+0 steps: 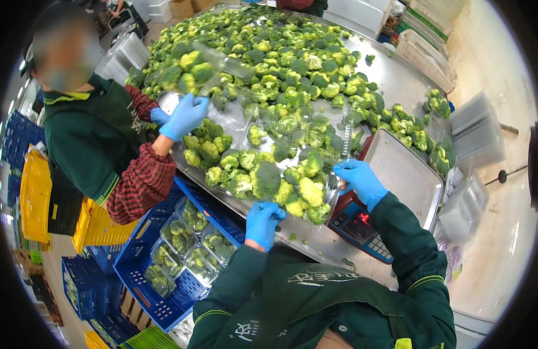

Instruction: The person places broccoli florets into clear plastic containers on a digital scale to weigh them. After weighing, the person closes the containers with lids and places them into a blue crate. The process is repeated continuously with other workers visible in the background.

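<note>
Before me an open clear plastic clamshell box [344,141] lies on the steel table, its base filled with broccoli florets [310,189]. My right hand [360,179], in a blue glove, grips the box's right edge near the hinge side. At the near left corner of the box is my left hand [262,222], also gloved, with thumb and fingertips together; whether it pinches the rim cannot be made out. Loose broccoli florets [266,179] lie just left of the box. To the right stands a digital scale [360,224] with a bare metal tray [402,174].
A co-worker's gloved hand [186,117] is at the left, by a blurred clear box of broccoli. A blue crate [157,305] below holds several filled boxes. Stacks of clear boxes [478,131] stand at the right. A broccoli heap [269,56] covers the table's far part.
</note>
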The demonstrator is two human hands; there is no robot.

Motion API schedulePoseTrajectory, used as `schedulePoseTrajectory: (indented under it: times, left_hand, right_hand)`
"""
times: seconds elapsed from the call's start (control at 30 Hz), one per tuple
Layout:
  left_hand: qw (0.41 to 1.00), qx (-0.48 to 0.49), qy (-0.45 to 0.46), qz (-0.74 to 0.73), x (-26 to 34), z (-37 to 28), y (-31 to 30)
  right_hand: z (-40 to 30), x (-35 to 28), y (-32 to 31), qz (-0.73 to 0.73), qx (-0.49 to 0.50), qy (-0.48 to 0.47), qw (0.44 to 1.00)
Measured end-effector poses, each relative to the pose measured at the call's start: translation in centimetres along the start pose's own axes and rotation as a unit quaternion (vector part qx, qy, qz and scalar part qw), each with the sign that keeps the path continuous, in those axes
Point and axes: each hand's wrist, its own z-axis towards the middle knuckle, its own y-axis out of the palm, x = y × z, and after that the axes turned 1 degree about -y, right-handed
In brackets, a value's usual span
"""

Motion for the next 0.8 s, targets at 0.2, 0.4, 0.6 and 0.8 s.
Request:
schedulePoseTrajectory:
  times: [0.2,0.4,0.6,0.8]
  left_hand:
    - [0.989,-0.128,0.072,0.035,-1.3,-2.1,5.9]
    - [0.970,-0.228,0.004,0.089,-4.2,-2.2,15.7]
    - [0.950,-0.266,-0.153,0.065,-12.1,0.2,19.7]
    - [0.906,-0.257,-0.227,0.247,-7.4,0.6,20.0]
  right_hand:
    - [-5.2,-0.8,-6.8,0.068,0.082,-0.054,0.993]
    - [-8.5,-0.4,-16.1,0.097,0.190,-0.074,0.974]
    - [-7.9,4.1,-25.3,-0.008,0.238,0.013,0.971]
    - [-9.3,5.8,-27.2,0.039,0.253,-0.016,0.967]
